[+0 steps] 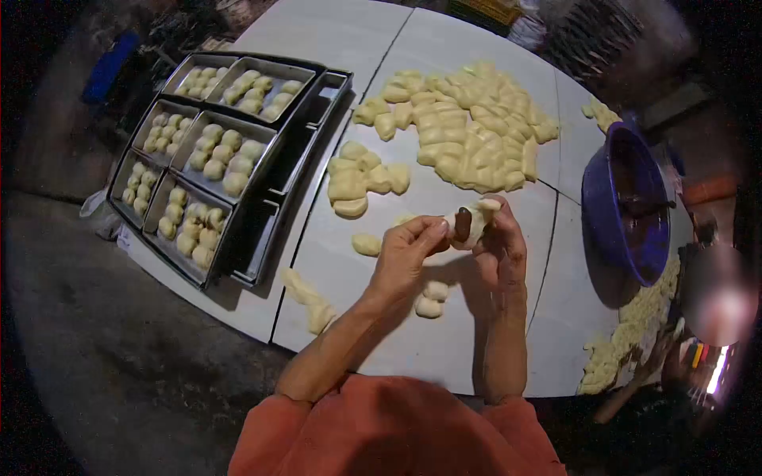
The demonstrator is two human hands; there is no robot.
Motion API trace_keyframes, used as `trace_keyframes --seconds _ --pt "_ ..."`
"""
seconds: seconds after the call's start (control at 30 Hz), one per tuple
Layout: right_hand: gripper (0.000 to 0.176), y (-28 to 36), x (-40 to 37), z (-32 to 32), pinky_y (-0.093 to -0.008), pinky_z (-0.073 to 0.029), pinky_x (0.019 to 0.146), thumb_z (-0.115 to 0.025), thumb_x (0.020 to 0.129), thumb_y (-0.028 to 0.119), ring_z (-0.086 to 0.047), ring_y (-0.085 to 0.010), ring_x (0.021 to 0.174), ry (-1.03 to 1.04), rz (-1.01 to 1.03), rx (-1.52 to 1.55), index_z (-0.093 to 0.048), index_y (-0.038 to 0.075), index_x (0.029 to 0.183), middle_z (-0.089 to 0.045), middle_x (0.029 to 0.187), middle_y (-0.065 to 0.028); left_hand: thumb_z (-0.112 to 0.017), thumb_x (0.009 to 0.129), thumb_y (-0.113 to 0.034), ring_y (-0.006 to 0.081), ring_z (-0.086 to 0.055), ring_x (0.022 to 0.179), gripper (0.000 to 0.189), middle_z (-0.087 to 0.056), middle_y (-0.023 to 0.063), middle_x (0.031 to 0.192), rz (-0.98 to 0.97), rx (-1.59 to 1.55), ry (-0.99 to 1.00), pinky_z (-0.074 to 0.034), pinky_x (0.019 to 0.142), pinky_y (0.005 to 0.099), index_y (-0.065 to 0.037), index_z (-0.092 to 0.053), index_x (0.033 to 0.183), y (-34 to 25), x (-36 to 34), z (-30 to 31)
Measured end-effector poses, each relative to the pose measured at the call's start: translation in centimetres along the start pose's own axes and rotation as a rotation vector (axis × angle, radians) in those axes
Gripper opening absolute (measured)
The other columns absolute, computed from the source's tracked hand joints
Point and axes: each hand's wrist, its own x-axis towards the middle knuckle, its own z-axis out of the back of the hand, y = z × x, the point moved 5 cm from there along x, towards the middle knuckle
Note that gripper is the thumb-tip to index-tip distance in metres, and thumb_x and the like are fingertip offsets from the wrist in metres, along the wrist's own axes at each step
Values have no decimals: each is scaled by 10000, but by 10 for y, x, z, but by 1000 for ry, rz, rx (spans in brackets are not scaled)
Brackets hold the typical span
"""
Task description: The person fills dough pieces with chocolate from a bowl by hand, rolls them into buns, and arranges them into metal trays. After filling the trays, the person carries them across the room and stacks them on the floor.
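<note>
Between my two hands is a flattened piece of dough (479, 227) with a dab of dark brown filling (462, 224) on it. My left hand (409, 252) pinches its left edge between thumb and fingers. On the other side my right hand (503, 242) is curled around the piece, some fingers hidden behind it. Below the hands, small dough balls (431, 299) sit on the white table (389, 333). A loose dough lump (366, 243) lies just left of my left hand. Past the hands spreads a large mass of cut dough pieces (476, 131), with a smaller cluster (349, 186) to its left.
Metal trays (238, 127) holding rows of dough balls stand at the left, beside more stacked pans (266, 230). A purple basin (595, 190) with dark brown contents is at the right. More dough (627, 333) lines the right edge, near another person (721, 297).
</note>
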Motion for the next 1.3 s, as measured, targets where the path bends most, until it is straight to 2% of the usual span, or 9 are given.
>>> trace_keyframes --seconds 0.13,0.27,0.4,0.6,0.63,0.77,1.0,1.23,1.3 --pt "477 -18 -21 -45 -301 -536 890 -677 872 80 -584 -183 1139 -18 -6 -329 -504 37 1315 -570 1254 -107 -661 971 -226 119 -637 829 281 -696 54 941 -41 13 -199 -537 782 288 3 -686 1132 -17 -15 37" --pt "530 -46 -27 -50 -342 -569 892 -703 872 66 -595 -240 1165 4 493 -1023 -533 70 1373 -547 1288 -133 -666 968 -163 116 -644 839 310 -701 75 985 -96 129 -180 -538 711 243 30 -669 1211 -18 -21 43" --pt "187 -47 -30 -56 -305 -550 725 -679 913 89 -621 -204 972 -141 652 -1180 -683 2 1079 -638 1064 -105 -705 942 -162 115 -648 907 345 -705 83 1055 -229 191 -214 -538 756 254 31 -665 1225 -14 -17 43" --pt "199 -51 -31 -55 -261 -504 614 -728 890 143 -604 -164 849 -242 43 -621 -672 1 1017 -648 857 -59 -724 921 -173 140 -654 834 270 -684 65 937 -39 43 -59 -548 707 278 25 -683 1101 -14 -7 41" --pt "245 -50 -35 -54 -255 -501 586 -752 868 149 -595 -160 886 -245 -79 -560 -668 16 1056 -647 948 -67 -714 927 -170 145 -662 820 253 -685 75 937 -24 43 -49 -553 693 274 20 -678 1092 -12 -2 46" --pt "250 -43 -39 -55 -280 -515 724 -745 867 111 -572 -173 961 109 376 -999 -672 47 1098 -597 1143 -106 -733 914 -183 146 -674 842 318 -699 100 996 25 162 -90 -564 712 278 20 -666 1149 -22 -7 51" --pt "212 -49 -41 -49 -368 -456 965 -700 898 62 -570 -189 1063 -160 401 -531 -636 56 1099 -586 1217 -121 -659 932 -58 146 -688 905 259 -707 117 1045 -30 190 21 -587 756 269 23 -655 1178 -22 -22 36" --pt "179 -56 -46 -27 -302 -488 735 -726 906 96 -566 -136 825 -217 658 -832 -584 28 991 -612 1009 -68 -575 992 -112 89 -643 890 248 -687 36 1063 4 204 126 -563 737 251 -27 -669 1205 -8 -30 26" --pt "178 -56 -47 -17 -294 -487 724 -724 910 103 -566 -129 797 -247 463 -889 -581 30 989 -612 999 -67 -604 985 -120 68 -634 844 240 -693 27 992 64 219 121 -548 697 224 -17 -673 1191 1 -34 27"
